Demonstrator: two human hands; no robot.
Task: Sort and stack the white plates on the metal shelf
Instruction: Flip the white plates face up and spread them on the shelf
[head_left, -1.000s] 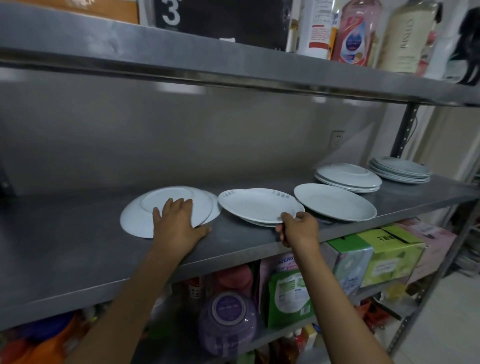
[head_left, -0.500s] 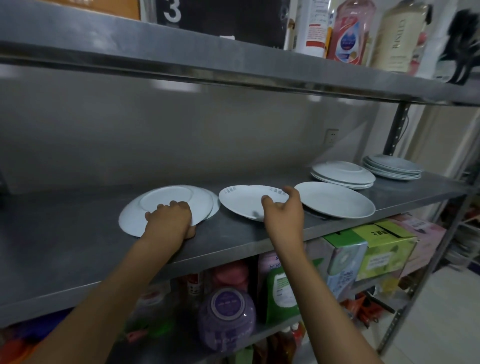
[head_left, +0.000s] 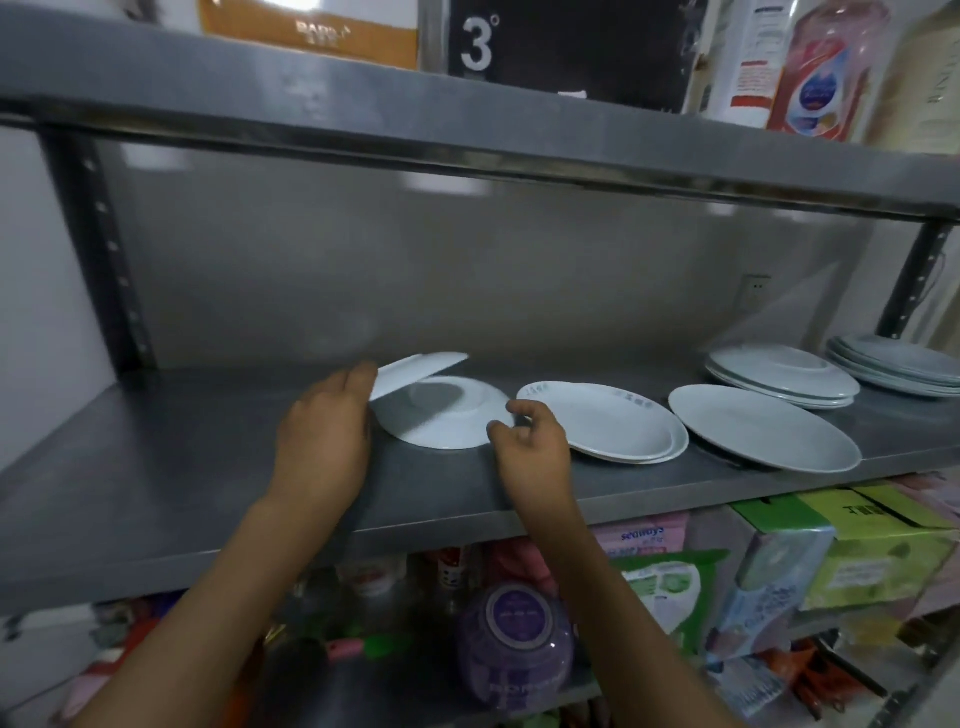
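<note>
Left hand tipping up a white plate off the upside-down plate, right hand loosely curled, holding nothing, metal shelf

1. On the metal shelf, my left hand tilts a plate above an upturned plate.
2. Right of these lie a plate pair, a single plate, then two stacks behind.

Both hands forward — seemingly curled

bare shelf left, plate stacks crowding right
</note>
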